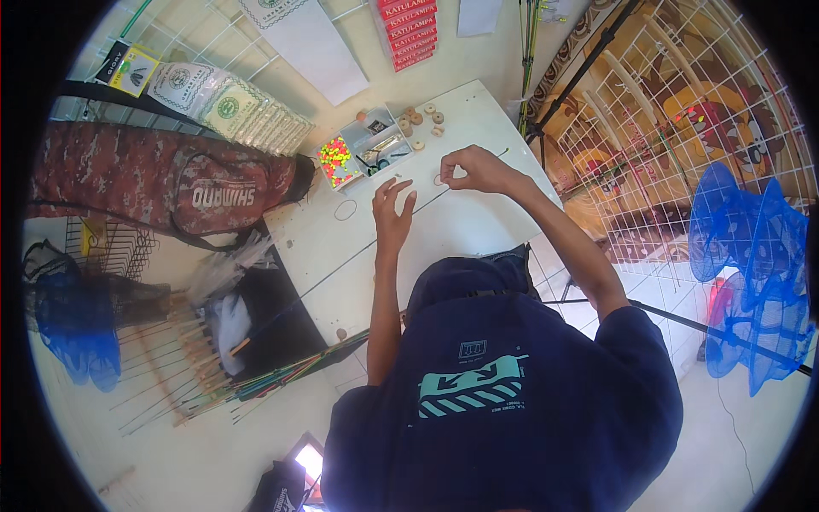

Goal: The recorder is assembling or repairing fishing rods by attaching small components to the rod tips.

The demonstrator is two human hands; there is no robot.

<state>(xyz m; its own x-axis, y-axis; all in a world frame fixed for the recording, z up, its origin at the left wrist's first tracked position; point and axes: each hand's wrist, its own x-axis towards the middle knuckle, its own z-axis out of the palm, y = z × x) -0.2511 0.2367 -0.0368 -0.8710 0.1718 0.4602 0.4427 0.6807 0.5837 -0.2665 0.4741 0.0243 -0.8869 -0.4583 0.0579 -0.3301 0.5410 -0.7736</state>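
Observation:
My left hand [394, 213] hovers over the white table [375, 273]. Its fingers are bent but apart, and nothing shows between them. To its right, my right hand [478, 171] is closed, thumb and fingertips pressed together. Whatever they pinch is too fine to make out. A small thin loop [438, 180] shows beside those fingertips. Beneath both hands, a slim dark fishing rod [341, 264] lies slantwise across the table, its thin end passing close to my right hand. Left of my left hand, a thin ring of line [345, 210] rests on the tabletop.
Beyond my hands stands a compartment box [368, 147] with bright floats and small tools. Round tan pieces [416, 119] lie beside it. A camouflage rod bag [171, 183] occupies the left; several rods [290, 369] lean below it. Blue nets [751, 273] hang right.

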